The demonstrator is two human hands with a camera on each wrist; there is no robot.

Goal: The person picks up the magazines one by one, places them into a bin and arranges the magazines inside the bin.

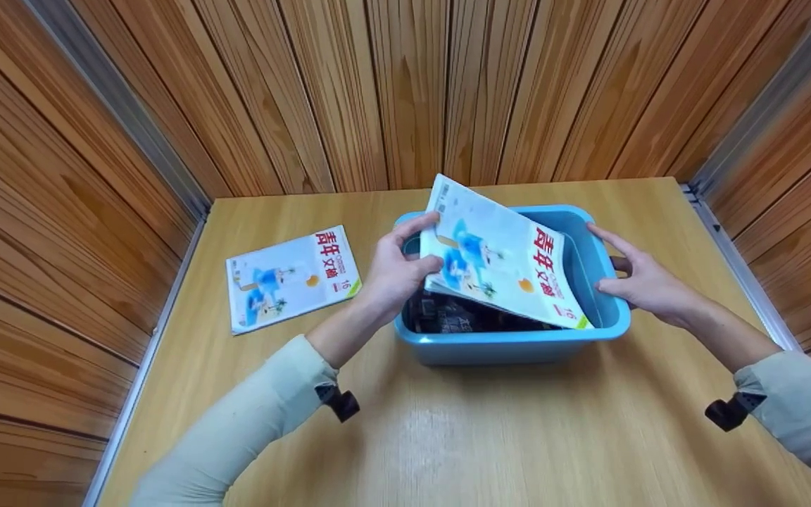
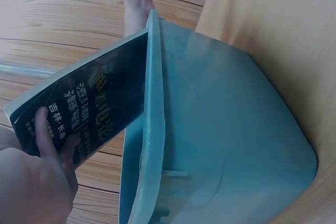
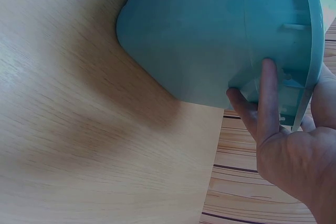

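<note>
A blue plastic bin stands mid-table. Above it my left hand grips the left edge of a white magazine with red characters, thumb on the cover; the magazine slants down into the bin. The left wrist view shows its dark back cover pinched by my left hand beside the bin's rim. My right hand rests against the bin's right side. In the right wrist view its straight fingers lie on the bin's outer wall below the rim.
A second, matching magazine lies flat on the wooden table to the left of the bin. Dark books lie inside the bin under the held magazine. Wood-panelled walls close in the table on three sides.
</note>
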